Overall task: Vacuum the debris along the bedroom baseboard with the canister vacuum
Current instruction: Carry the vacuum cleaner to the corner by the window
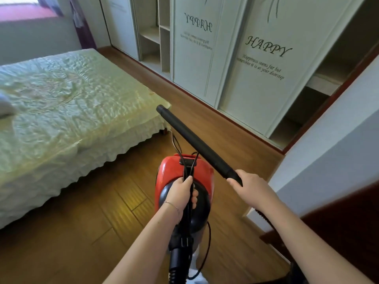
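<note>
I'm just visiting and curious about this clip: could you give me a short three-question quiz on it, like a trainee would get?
1. True or false: the black tube has its open end resting on the floor.
2. Which hand grips the red vacuum by its handle?
3. The bed lies to the person's: A) left, B) right?

Key
1. False: the tube's end is raised, pointing toward the bed corner.
2. The left hand; the right hand holds the tube.
3. A.
</note>
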Available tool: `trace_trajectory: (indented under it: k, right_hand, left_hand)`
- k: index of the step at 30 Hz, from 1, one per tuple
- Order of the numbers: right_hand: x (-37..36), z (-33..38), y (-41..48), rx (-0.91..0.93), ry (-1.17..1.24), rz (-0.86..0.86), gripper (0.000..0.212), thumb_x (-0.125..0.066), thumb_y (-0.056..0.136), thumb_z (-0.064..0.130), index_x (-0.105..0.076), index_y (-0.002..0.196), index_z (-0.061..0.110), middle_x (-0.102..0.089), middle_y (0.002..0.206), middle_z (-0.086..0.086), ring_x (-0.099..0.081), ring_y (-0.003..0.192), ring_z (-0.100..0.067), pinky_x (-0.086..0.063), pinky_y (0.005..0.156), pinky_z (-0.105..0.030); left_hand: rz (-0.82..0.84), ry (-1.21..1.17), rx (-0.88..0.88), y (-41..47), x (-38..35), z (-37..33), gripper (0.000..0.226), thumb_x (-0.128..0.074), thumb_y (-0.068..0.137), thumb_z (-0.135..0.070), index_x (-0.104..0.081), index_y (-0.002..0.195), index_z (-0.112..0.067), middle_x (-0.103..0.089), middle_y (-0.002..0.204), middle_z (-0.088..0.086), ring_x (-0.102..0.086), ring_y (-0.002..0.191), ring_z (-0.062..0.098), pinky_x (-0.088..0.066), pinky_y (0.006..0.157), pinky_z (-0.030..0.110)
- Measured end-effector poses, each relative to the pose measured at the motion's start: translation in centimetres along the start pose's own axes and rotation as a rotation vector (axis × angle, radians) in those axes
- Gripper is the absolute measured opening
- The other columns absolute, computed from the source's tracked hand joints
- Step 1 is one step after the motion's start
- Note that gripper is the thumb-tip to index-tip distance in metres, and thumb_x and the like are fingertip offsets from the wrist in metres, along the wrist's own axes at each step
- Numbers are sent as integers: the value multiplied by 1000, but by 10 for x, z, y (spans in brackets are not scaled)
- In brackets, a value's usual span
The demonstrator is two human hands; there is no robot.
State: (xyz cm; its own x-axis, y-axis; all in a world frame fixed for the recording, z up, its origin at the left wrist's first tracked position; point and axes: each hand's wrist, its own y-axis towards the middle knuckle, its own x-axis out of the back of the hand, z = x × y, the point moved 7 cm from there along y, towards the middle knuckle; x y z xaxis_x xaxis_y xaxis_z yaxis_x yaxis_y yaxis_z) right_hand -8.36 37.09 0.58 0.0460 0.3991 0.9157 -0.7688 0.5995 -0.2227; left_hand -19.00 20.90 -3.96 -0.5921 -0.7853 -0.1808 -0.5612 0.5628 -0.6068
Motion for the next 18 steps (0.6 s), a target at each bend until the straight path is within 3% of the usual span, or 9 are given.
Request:
trace_trajectory:
  k: [5,9,18]
  right_hand:
    - [11,-6,104,2,83,5,39,-39,96,48,-51,121,22,-63,92,4,-63,78,-13,-55,64,-30]
    - [33,-5,174,25,74,4,38,-40,96,48,-52,121,21,-62,88,4,-60,71,-10,-43,51,-20]
    - [86,6,316,77,10,-65,42,-41,95,49,-49,126,21,-63,90,5,-63,69,-10,-58,60,-30]
  left_hand:
    - [-21,40,15,83,-4,-61,25,-42,97,-29,-52,80,-14,-51,53,-1,-45,42,12,-41,42,24]
    - [-22,38,5,135,-11,-111,27,-41,98,-29,-51,78,-14,-50,51,-2,-43,41,11,-39,42,24]
    - [-64,-48,-47,247,-34,-219,28,-39,99,-26,-46,76,-12,-46,49,-1,-40,36,9,-37,36,22]
